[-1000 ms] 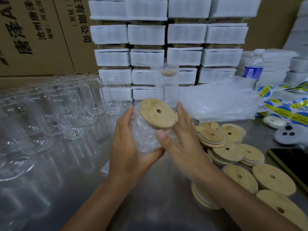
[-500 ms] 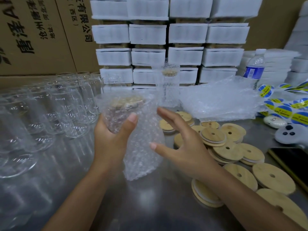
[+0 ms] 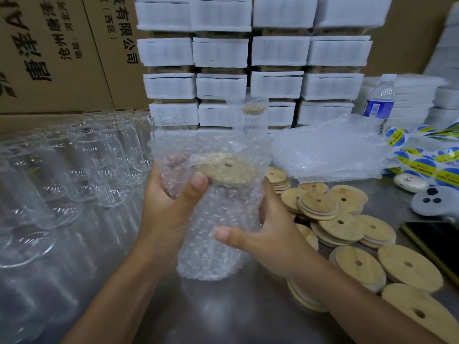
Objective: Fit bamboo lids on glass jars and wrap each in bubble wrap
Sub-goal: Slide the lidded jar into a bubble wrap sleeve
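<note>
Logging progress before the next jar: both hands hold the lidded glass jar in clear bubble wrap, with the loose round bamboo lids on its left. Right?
No. The head view shows the loose round bamboo lids on the right of the bubble-wrapped lidded glass jar; left hand and right hand both hold it.

Left hand, right hand: curled grips (thumbs frontward)

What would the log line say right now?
step: wrapping | left hand: holds jar | right hand: holds jar | lid: on, under wrap
</note>
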Demonstrator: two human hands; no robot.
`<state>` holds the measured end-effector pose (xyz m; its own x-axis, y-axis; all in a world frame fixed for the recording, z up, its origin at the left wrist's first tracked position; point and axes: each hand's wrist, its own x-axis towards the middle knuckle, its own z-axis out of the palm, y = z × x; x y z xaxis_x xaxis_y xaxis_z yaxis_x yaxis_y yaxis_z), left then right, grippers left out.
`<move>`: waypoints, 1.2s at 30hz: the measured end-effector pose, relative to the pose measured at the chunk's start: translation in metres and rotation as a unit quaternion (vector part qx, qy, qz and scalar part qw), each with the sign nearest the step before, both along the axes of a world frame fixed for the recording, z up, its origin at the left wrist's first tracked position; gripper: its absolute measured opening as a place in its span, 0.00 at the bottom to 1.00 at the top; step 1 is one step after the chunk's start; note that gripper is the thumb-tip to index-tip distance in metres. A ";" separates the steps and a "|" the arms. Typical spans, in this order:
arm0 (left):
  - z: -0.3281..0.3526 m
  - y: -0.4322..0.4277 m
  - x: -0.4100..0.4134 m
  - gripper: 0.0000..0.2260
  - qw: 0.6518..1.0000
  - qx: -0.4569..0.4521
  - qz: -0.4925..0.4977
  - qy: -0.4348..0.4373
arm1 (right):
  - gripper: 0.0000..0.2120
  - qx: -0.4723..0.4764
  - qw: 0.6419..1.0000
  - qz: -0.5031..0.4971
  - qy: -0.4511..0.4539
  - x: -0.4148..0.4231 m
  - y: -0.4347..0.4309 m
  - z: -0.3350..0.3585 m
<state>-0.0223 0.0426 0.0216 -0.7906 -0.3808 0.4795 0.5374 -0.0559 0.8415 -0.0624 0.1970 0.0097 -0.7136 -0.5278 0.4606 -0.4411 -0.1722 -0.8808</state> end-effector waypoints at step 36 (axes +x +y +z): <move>-0.031 0.014 -0.018 0.18 0.988 -0.027 -0.102 -0.111 | 0.32 -0.149 0.976 -0.153 -0.041 -0.020 0.012 0.008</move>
<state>-0.0407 0.0565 -0.0091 -0.9365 -0.1809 0.3005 0.3208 -0.0950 0.9424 -0.0821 0.2095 0.0180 -0.8577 -0.1354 0.4960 -0.4424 -0.2972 -0.8462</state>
